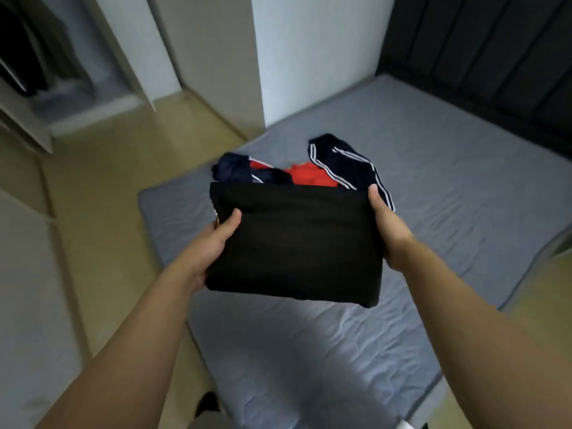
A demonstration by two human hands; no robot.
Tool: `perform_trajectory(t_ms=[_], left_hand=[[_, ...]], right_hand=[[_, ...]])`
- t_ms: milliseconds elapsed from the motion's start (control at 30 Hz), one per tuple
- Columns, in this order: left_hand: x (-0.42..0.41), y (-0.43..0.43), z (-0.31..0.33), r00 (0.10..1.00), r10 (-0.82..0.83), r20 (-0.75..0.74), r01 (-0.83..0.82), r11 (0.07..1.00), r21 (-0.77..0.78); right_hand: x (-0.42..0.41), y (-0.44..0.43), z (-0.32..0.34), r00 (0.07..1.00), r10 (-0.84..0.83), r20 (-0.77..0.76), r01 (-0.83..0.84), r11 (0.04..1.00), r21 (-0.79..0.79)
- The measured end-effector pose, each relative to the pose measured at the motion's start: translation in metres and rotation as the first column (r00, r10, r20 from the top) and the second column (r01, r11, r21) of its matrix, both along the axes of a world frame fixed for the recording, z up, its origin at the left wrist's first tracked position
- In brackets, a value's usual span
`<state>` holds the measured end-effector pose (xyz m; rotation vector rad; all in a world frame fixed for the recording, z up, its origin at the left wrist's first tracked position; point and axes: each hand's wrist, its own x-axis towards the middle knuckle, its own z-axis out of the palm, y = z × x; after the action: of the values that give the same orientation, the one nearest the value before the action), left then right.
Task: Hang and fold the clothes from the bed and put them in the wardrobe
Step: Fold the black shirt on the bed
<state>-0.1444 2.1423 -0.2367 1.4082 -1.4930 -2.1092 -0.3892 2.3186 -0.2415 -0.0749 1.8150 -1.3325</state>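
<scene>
We hold a folded black garment (294, 243) between both hands, lifted clear of the bed. Our left hand (216, 239) grips its left edge, thumb laid flat on top and fingers tucked beneath (out of sight). Our right hand (387, 224) grips the right edge near the far corner, thumb on top in the same way. The garment sits as a flat, roughly square bundle spanning the gap between the two hands.

Just beyond the grip, partly hidden by the bundle's far edge, a loose heap lies on the bed: a red garment (309, 174) in the middle, a crumpled navy piece (232, 168) on its left, and a navy track garment with white stripes (340, 156) on its right. Beneath and around the grip spreads the grey mattress (433, 196), its sheet wrinkled. Far off to the left of our left hand, across the pale floor (108, 196), the open wardrobe (37, 72) shows dark clothes inside, blurred.
</scene>
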Motion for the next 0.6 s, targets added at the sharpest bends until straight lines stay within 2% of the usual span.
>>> perform_trajectory(t_ms=[133,233,300,367,467,533,600], left_hand=[[0.047,-0.019,0.060,0.997,-0.034,-0.070,0.028,0.997,-0.075],[0.085,-0.046,0.104,0.990,-0.065,-0.123,0.055,0.995,-0.085],[0.108,-0.057,0.135,0.987,-0.073,-0.140,0.063,0.995,-0.079],[0.128,-0.064,0.161,0.982,-0.084,-0.167,0.071,0.994,-0.081],[0.152,-0.069,0.194,0.982,-0.065,-0.180,0.044,0.992,-0.122],[0.163,-0.064,0.207,0.978,-0.012,-0.207,-0.016,0.991,-0.133],[0.170,-0.050,0.221,0.971,0.040,-0.236,-0.075,0.987,-0.141]], right_hand=[[0.051,-0.013,0.066,0.989,-0.114,-0.093,0.106,0.991,-0.087],[0.099,-0.027,0.104,0.943,-0.202,-0.263,0.186,0.979,-0.085],[0.125,-0.031,0.130,0.917,-0.245,-0.315,0.235,0.969,-0.071],[0.151,-0.030,0.159,0.923,-0.272,-0.272,0.258,0.962,-0.087],[0.176,-0.024,0.183,0.956,-0.283,-0.075,0.270,0.952,-0.143],[0.195,-0.021,0.183,0.983,-0.174,0.059,0.182,0.969,-0.166],[0.212,-0.020,0.183,0.991,-0.084,0.107,0.104,0.976,-0.189]])
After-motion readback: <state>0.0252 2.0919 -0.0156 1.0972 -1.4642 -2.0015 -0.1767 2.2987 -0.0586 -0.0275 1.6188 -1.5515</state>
